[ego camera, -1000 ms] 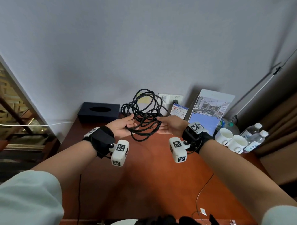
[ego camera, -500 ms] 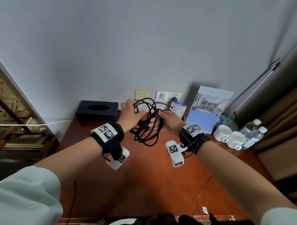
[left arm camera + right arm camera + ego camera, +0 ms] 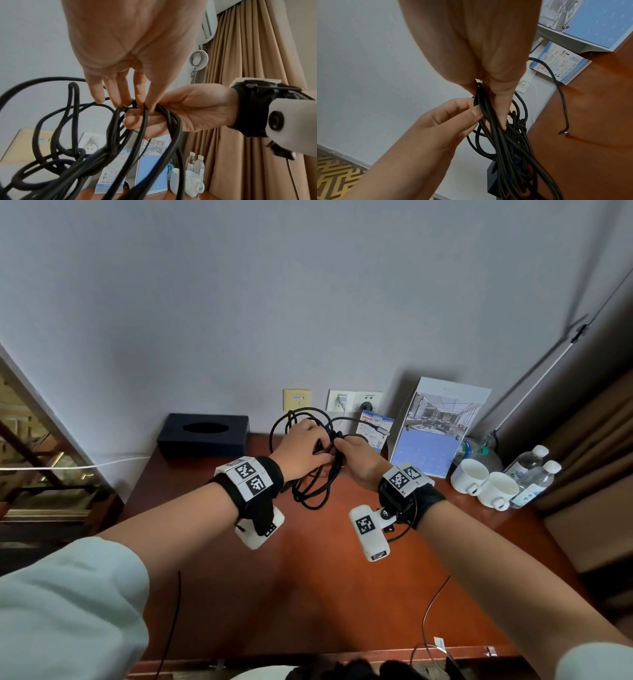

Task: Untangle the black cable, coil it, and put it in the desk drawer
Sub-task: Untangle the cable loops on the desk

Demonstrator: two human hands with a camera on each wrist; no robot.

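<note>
Here the reddish desk point(image 3: 308, 594) carries a dark tissue box point(image 3: 203, 434) and two white cups point(image 3: 483, 482) near the wall. Above it hangs the tangled black cable point(image 3: 310, 487), loops drooping clear of the wood. The right hand point(image 3: 363, 462) curls its fingers round the bunched strands, and the left hand point(image 3: 303, 448) pinches the same bundle just beside it.

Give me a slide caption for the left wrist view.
Right hand grips a bunch of black cable loops while left hand pinches strands at the same spot.
</note>
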